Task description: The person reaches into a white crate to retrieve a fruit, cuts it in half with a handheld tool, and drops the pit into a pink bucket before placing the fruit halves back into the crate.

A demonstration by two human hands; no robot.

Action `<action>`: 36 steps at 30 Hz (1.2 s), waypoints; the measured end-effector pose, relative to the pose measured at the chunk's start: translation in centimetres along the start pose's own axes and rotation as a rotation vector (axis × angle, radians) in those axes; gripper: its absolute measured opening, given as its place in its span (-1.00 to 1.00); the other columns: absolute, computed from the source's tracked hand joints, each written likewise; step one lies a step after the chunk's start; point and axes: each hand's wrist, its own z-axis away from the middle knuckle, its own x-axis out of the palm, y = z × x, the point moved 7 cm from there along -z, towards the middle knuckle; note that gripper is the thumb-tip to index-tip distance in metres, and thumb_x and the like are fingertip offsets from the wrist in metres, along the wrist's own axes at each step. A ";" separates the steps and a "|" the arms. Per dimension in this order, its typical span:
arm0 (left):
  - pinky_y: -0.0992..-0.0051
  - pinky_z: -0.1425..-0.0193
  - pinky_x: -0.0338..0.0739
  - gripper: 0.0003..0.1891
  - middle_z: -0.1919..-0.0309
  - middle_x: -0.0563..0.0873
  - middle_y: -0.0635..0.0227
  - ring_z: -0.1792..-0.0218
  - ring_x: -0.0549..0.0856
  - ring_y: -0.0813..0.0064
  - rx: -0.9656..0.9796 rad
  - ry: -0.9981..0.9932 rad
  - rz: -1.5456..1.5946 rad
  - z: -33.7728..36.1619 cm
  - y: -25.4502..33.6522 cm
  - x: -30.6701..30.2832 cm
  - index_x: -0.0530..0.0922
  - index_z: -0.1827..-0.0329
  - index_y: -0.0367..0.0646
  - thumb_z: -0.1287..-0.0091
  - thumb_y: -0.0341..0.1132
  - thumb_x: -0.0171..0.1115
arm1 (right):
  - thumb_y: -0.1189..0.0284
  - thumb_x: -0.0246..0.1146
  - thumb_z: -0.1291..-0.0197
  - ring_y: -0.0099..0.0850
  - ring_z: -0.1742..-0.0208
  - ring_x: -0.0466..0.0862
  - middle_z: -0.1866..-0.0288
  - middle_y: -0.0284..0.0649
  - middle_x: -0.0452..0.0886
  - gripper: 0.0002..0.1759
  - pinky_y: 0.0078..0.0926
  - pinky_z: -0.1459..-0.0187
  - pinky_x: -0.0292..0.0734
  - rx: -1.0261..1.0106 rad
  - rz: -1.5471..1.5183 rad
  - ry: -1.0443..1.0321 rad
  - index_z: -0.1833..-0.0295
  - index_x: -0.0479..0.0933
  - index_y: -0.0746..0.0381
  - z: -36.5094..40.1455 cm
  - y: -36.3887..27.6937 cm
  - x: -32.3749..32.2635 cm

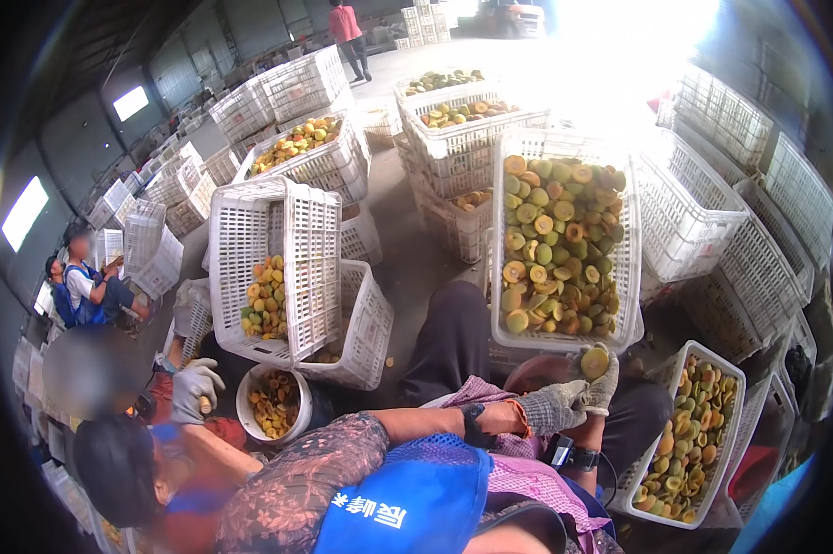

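My right hand, in a grey knit glove, holds a yellow-green peach half with its cut face showing. Close against it, my left hand, also gloved, has its fingers closed. Whatever they may hold is hidden. Below the hands lies pink checkered cloth over my lap. A reddish basin shows partly between my knees. Just in front stands a white crate full of peach halves. Another crate of halves sits to my right.
A co-worker's gloved hand is at my left, near a white bucket of fruit pieces. A tipped crate leans beyond it. Stacked crates line the right; others stand ahead. A person in red is far off.
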 end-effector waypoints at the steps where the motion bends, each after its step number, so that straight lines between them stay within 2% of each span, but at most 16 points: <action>1: 0.38 0.09 0.54 -0.81 0.24 0.61 0.20 0.19 0.61 0.30 0.000 -0.001 -0.001 0.0 0.0 0.1 0.58 0.16 -0.20 -0.18 -0.40 0.13 | 0.32 -0.07 -0.39 -0.23 0.21 0.64 0.18 -0.03 0.61 -0.64 -0.35 0.11 0.60 -0.001 -0.001 0.001 -0.04 0.45 0.37 -0.1 0.2 -0.2; 3: 0.38 0.09 0.54 -0.81 0.24 0.61 0.20 0.19 0.61 0.30 -0.001 -0.005 0.000 0.0 0.1 0.2 0.58 0.16 -0.20 -0.17 -0.40 0.13 | 0.34 -0.07 -0.39 -0.24 0.20 0.64 0.19 -0.05 0.60 -0.66 -0.39 0.12 0.59 -0.151 0.102 0.093 -0.06 0.44 0.35 -0.2 -0.3 -1.1; 4: 0.38 0.10 0.54 -0.81 0.24 0.61 0.20 0.19 0.61 0.30 -0.003 -0.005 -0.001 0.1 0.0 0.2 0.58 0.16 -0.20 -0.17 -0.40 0.14 | 0.34 -0.07 -0.39 -0.24 0.20 0.64 0.19 -0.05 0.60 -0.66 -0.39 0.12 0.59 -0.153 0.099 0.094 -0.06 0.44 0.35 -0.3 -0.3 -1.3; 6: 0.38 0.10 0.54 -0.80 0.24 0.61 0.20 0.20 0.61 0.30 -0.002 -0.004 0.000 0.2 0.1 0.3 0.58 0.16 -0.20 -0.17 -0.40 0.14 | 0.15 0.12 -0.26 -0.28 0.19 0.63 0.17 -0.15 0.59 -0.62 -0.32 0.19 0.66 -0.067 -0.035 0.091 0.02 0.51 0.22 -0.2 0.3 -1.0; 12: 0.38 0.10 0.54 -0.80 0.25 0.62 0.20 0.20 0.62 0.29 -0.012 -0.003 -0.002 0.6 -0.2 0.1 0.59 0.17 -0.20 -0.16 -0.39 0.14 | 0.15 0.13 -0.26 -0.29 0.20 0.64 0.17 -0.17 0.59 -0.63 -0.33 0.18 0.66 -0.178 0.078 0.096 0.02 0.51 0.22 0.0 -0.1 -0.9; 16: 0.37 0.11 0.54 -0.80 0.26 0.62 0.19 0.21 0.62 0.29 -0.007 -0.004 -0.006 1.0 -0.2 0.1 0.59 0.18 -0.20 -0.15 -0.39 0.14 | 0.16 0.13 -0.26 -0.30 0.20 0.64 0.18 -0.19 0.60 -0.63 -0.33 0.19 0.66 -0.143 0.072 0.074 0.01 0.50 0.21 0.5 -0.3 -0.3; 18: 0.37 0.11 0.54 -0.80 0.26 0.62 0.19 0.21 0.62 0.29 -0.012 -0.002 -0.009 1.2 -0.3 -0.1 0.59 0.18 -0.20 -0.14 -0.39 0.15 | 0.46 -0.07 -0.36 -0.24 0.16 0.64 0.15 -0.02 0.59 -0.70 -0.41 0.13 0.61 -0.115 0.041 0.036 -0.10 0.40 0.37 0.7 -0.3 0.5; 22: 0.37 0.11 0.54 -0.80 0.26 0.62 0.19 0.21 0.62 0.29 -0.038 -0.003 -0.028 2.4 -1.1 -0.9 0.59 0.19 -0.20 -0.13 -0.39 0.15 | 0.41 -0.08 -0.37 -0.22 0.18 0.64 0.18 -0.02 0.60 -0.68 -0.41 0.13 0.61 -0.076 0.004 0.051 -0.07 0.43 0.37 1.4 -0.3 1.1; 25: 0.36 0.11 0.55 -0.80 0.27 0.62 0.19 0.22 0.62 0.28 -0.046 -0.003 -0.039 2.9 -1.3 -1.1 0.60 0.19 -0.20 -0.13 -0.39 0.15 | 0.36 -0.08 -0.38 -0.22 0.19 0.65 0.21 -0.03 0.61 -0.66 -0.39 0.13 0.61 -0.107 -0.017 0.140 -0.04 0.45 0.38 1.7 -0.7 1.5; 28: 0.36 0.12 0.55 -0.80 0.27 0.62 0.19 0.22 0.62 0.28 -0.050 0.004 -0.046 3.0 -1.4 -1.2 0.60 0.20 -0.20 -0.12 -0.39 0.15 | 0.38 -0.07 -0.38 -0.23 0.17 0.65 0.19 -0.04 0.61 -0.67 -0.39 0.11 0.60 -0.041 -0.043 0.031 -0.06 0.44 0.36 0.8 -0.1 0.9; 31: 0.36 0.12 0.55 -0.80 0.27 0.62 0.19 0.22 0.62 0.28 -0.045 0.006 -0.043 2.6 -1.3 -1.0 0.60 0.20 -0.20 -0.11 -0.39 0.16 | 0.39 -0.06 -0.38 -0.25 0.16 0.64 0.16 -0.05 0.60 -0.68 -0.40 0.10 0.60 -0.159 0.091 0.080 -0.09 0.43 0.34 0.3 -0.4 -0.7; 34: 0.36 0.12 0.55 -0.80 0.27 0.62 0.19 0.23 0.62 0.28 -0.035 0.010 -0.037 1.9 -0.9 -0.5 0.60 0.21 -0.20 -0.11 -0.39 0.16 | 0.41 -0.04 -0.37 -0.26 0.16 0.64 0.14 -0.06 0.60 -0.69 -0.40 0.11 0.59 -0.165 0.182 -0.034 -0.11 0.41 0.33 0.4 -0.5 0.1; 36: 0.36 0.12 0.55 -0.80 0.28 0.63 0.18 0.23 0.63 0.28 -0.019 0.012 -0.024 1.0 -0.3 0.0 0.60 0.21 -0.20 -0.10 -0.39 0.16 | 0.39 -0.04 -0.37 -0.25 0.17 0.64 0.16 -0.06 0.60 -0.69 -0.40 0.12 0.59 -0.122 0.016 0.086 -0.08 0.43 0.35 1.3 -0.6 0.6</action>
